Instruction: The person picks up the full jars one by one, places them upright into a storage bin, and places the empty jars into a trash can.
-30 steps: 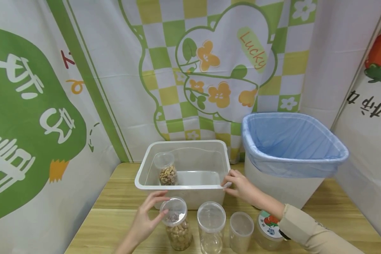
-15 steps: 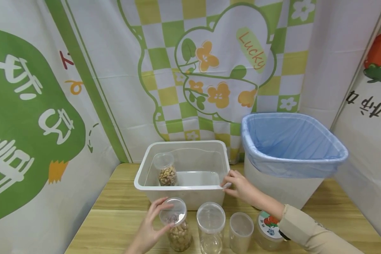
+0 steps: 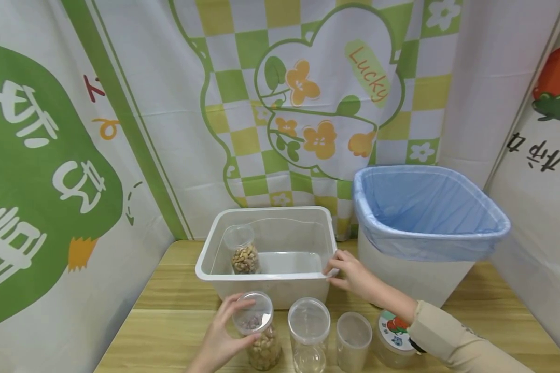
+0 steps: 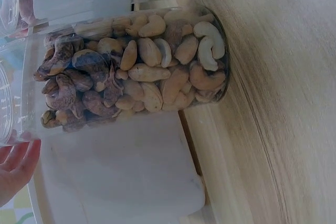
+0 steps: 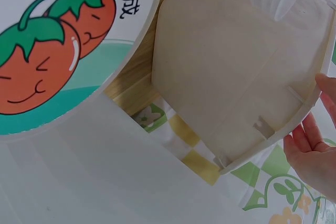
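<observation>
A clear plastic jar [image 3: 263,348] of cashews stands upright on the table, its see-through lid [image 3: 253,312] on top. My left hand [image 3: 221,334] curls round its upper part, thumb across the front and fingers at the far left side. In the left wrist view, fingers [image 4: 18,166] touch the jar near its neck, with skinned and pale cashews [image 4: 147,72] inside. The grey-white plastic tub [image 3: 270,290] is just behind. At its front right corner, my right hand [image 3: 352,272] pinches the rim. Another lidded jar of nuts [image 3: 245,256] stands inside the tub's left part.
To the right of the cashew jar stand a tall clear jar [image 3: 309,329], a smaller clear cup-like container [image 3: 353,339] and a low jar with a tomato-printed lid [image 3: 394,331]. A bin with a blue liner [image 3: 434,243] stands at the back right. A printed curtain [image 3: 177,129] hangs behind.
My left hand has moved right and closed round the cashew jar's upper part. The right hand keeps its hold on the tub's rim.
</observation>
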A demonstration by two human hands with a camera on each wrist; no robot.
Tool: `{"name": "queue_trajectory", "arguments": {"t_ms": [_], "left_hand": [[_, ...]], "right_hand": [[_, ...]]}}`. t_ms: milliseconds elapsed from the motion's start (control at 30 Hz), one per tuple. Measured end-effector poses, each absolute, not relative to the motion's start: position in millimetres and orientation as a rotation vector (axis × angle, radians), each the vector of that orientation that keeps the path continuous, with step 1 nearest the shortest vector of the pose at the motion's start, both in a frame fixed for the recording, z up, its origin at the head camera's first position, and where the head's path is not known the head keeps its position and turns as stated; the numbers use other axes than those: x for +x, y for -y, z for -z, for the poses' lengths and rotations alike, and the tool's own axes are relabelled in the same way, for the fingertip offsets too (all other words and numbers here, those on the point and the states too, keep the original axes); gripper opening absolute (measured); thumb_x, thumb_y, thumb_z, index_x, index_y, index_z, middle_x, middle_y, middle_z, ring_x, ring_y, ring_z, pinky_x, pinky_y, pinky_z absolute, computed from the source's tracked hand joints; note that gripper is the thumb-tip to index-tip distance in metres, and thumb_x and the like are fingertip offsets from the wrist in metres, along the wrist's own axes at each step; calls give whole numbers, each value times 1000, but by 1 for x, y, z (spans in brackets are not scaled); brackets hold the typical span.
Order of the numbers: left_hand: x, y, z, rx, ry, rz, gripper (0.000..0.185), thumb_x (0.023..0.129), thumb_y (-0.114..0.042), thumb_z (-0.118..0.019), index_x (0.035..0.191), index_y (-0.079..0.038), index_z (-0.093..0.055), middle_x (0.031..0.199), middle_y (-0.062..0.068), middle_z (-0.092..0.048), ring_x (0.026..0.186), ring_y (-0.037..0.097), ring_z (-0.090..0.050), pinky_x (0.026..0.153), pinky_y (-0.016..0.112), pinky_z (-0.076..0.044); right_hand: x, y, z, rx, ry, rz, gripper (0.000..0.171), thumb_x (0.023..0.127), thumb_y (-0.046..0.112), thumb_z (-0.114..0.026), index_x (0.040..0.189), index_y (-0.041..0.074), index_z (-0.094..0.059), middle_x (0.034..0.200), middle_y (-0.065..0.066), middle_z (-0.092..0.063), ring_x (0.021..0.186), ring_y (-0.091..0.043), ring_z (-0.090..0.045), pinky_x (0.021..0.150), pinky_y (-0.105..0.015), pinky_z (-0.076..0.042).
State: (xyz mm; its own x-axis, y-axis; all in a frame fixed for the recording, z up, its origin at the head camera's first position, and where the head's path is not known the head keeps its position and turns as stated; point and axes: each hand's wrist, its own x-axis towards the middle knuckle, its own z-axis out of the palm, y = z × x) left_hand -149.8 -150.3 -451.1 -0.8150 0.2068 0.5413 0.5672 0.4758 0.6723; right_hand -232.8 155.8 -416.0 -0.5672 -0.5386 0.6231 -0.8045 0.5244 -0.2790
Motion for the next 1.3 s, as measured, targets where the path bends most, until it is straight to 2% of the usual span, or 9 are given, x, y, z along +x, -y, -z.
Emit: {"name": "queue_trajectory", "arguments": {"t_ms": [167,333,533,600,733,833,1067,1300], "left_hand": [[-151,149,451,-620,2317,1222,61,50,-15,-85,105,-17,-60,118,5,-50,108,18,-45,82,43,-43],[-150,148,446,-618,2278,1222,61,48,-11,-85,104,-16,-61,115,4,-51,108,11,-45,86,34,-40],[-155,151,428,-689,2187,1237,61,48,-8,-84,104,-12,-61,113,9,-52,107,11,-46,89,19,-34],[-157,152,421,-710,2169,1232,61,48,-7,-84,104,-11,-61,113,10,-53,107,13,-46,89,18,-34],[-161,155,406,-719,2170,1241,60,48,-6,-83,104,-10,-61,112,9,-53,109,15,-44,90,32,-36],[-164,157,394,-731,2189,1257,59,51,-6,-82,105,-11,-60,113,7,-53,110,13,-43,90,38,-35],[-174,158,365,-844,2108,1291,57,51,0,-79,104,-3,-59,107,10,-54,105,11,-44,83,24,-41],[-182,157,335,-882,2123,1322,52,54,3,-76,102,1,-58,107,9,-53,105,10,-45,84,22,-41]], "right_hand": [[-232,-155,415,1094,2314,-767,21,65,1,-74,76,11,-59,78,1,-47,75,-13,-46,65,-25,-43],[-231,-155,415,1091,2326,-773,21,66,1,-74,76,11,-59,78,2,-47,75,-13,-45,64,-24,-43],[-231,-155,416,1088,2321,-781,22,65,1,-74,77,11,-59,78,2,-47,75,-13,-45,64,-24,-43],[-231,-156,415,1088,2320,-780,21,65,1,-74,77,11,-59,78,2,-47,75,-13,-45,64,-24,-43],[-231,-156,415,1096,2315,-773,20,66,2,-74,77,11,-60,78,2,-47,75,-13,-45,64,-24,-43],[-232,-156,415,1099,2311,-766,20,66,3,-74,77,11,-60,78,2,-48,75,-13,-46,64,-24,-43],[-231,-156,416,1100,2328,-783,20,66,2,-74,78,10,-60,79,1,-48,76,-13,-46,65,-25,-43],[-232,-157,415,1097,2334,-778,19,67,3,-74,78,11,-60,79,1,-48,76,-13,-46,65,-25,-43]]}}
